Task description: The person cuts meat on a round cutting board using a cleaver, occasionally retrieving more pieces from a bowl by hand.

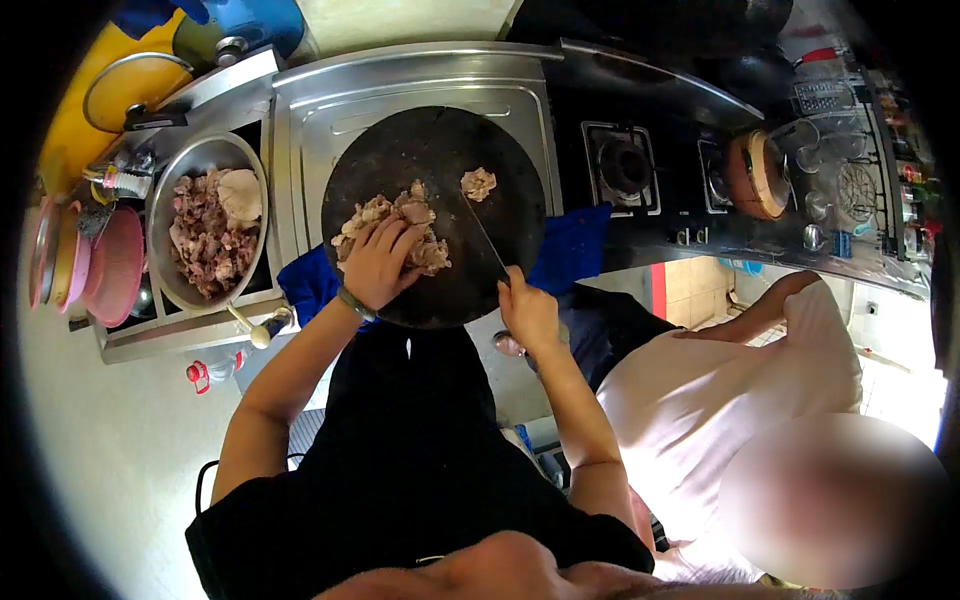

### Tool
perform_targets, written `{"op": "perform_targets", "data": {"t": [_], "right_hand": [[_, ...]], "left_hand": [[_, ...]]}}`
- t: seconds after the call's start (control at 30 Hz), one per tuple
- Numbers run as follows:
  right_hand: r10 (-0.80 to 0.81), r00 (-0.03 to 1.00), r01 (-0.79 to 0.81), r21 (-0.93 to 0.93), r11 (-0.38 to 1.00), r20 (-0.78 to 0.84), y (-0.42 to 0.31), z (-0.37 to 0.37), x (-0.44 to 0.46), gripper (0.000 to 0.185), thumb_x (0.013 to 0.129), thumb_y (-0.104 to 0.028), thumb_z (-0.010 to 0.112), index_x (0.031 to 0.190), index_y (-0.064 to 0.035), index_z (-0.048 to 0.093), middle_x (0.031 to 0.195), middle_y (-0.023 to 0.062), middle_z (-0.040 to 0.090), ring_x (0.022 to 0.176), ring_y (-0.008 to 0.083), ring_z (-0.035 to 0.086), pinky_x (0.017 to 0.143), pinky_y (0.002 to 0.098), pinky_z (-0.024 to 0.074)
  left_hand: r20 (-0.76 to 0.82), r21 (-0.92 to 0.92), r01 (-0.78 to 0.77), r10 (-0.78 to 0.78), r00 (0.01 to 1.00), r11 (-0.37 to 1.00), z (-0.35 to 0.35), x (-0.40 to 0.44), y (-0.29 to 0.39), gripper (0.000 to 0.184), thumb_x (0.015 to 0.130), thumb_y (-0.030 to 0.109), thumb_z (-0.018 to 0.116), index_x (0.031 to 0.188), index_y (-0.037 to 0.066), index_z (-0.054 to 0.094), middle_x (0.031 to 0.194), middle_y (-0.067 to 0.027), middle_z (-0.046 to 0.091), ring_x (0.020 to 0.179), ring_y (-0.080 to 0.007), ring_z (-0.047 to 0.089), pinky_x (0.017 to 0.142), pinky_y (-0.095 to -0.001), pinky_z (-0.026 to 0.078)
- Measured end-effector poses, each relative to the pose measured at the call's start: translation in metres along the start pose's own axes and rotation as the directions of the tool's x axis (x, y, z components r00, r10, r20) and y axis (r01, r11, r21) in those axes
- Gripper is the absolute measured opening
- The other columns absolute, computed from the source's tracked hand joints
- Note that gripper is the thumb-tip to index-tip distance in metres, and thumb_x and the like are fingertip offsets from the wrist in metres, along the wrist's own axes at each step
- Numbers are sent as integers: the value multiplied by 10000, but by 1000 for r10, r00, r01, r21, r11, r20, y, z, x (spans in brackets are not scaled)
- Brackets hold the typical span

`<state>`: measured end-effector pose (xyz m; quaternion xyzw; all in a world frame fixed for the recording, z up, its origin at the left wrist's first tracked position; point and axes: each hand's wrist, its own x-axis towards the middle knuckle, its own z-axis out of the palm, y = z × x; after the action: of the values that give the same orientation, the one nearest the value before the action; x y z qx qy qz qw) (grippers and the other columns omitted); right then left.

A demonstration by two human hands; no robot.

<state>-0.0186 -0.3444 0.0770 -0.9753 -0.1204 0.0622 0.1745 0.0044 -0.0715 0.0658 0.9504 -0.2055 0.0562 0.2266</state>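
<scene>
A pile of chopped meat (432, 252) lies on the left part of a round dark cutting board (440, 150). My left hand (380, 262) rests over this pile, fingers spread and pressed on the pieces. In my right hand (530, 315), closed around its handle, is a knife (484, 232) seen nearly edge-on. Its blade points up and left across the board. By the blade's tip sits a small separate clump of meat (478, 184). Left of the board, a steel bowl (163, 262) holds more chopped meat and one large pale piece (240, 196).
A metal counter (420, 65) surrounds the board, with blue cloth (570, 250) at its edge. Gas burners (625, 165) and a brown pot (755, 175) stand to the right. Pink colanders (110, 265) are far left. Another person (720, 370) in a light shirt is close at my right.
</scene>
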Motion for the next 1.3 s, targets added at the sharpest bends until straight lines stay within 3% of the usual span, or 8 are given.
{"op": "perform_targets", "data": {"t": [0.2,0.4,0.7,0.83,0.93,1.13,1.2,1.3], "right_hand": [[-154,986,155,12,988,-65,-14,-16,-1,202,875,-192,620,1048,-112,554,602,126,606,532,323,616,470,426,480],[-333,943,327,-172,929,-7,-14,-15,6,260,807,-151,636,1056,-129,564,604,64,575,482,258,602,429,377,472],[-147,973,216,-474,854,179,-54,-10,2,179,828,-153,575,1004,-151,543,605,40,582,495,203,626,439,340,492],[-173,980,201,-459,865,102,-59,5,9,152,827,-149,573,970,-136,522,603,46,592,499,206,632,447,338,502],[-143,980,192,-470,862,140,-65,1,11,142,830,-140,567,962,-125,516,616,58,610,509,204,641,451,334,507],[-150,980,189,-379,906,131,-58,14,22,150,836,-127,551,975,-122,497,619,78,629,524,222,657,432,347,503],[-130,984,172,-453,875,122,-59,18,23,174,831,-134,553,988,-120,479,602,73,624,517,234,657,431,354,500],[-78,980,143,-372,917,184,-55,11,9,183,835,-131,548,1004,-111,482,621,82,639,529,240,663,444,368,508]], "left_hand": [[-23,-16,-115,114,993,993,8,2,-16,621,667,274,767,1210,85,532,1185,-120,571,1170,-301,509,1033,-446,350],[-72,-57,-151,147,987,987,8,2,-18,551,653,253,748,1133,51,567,1141,-126,587,1145,-313,521,1002,-423,389],[-11,-81,-149,148,989,986,5,12,-17,485,617,242,747,1033,34,610,1022,-130,604,1048,-298,554,966,-410,407],[-44,-50,-130,127,991,990,7,16,-15,475,602,253,756,999,28,623,982,-142,618,1027,-300,571,965,-405,408],[106,-36,-66,69,992,997,4,19,-12,480,601,261,762,995,25,625,987,-152,628,1027,-305,576,978,-410,404],[-24,-54,-100,99,995,993,16,18,-13,546,604,281,784,1054,22,615,1023,-154,628,1039,-314,572,1009,-429,389],[9,-76,-97,98,995,992,18,17,-14,564,603,278,791,1074,25,610,1040,-156,628,1054,-318,570,1019,-429,384],[30,-74,-116,119,992,990,18,14,-15,566,594,264,799,1074,32,610,1055,-161,628,1069,-325,567,1023,-431,385]]}}
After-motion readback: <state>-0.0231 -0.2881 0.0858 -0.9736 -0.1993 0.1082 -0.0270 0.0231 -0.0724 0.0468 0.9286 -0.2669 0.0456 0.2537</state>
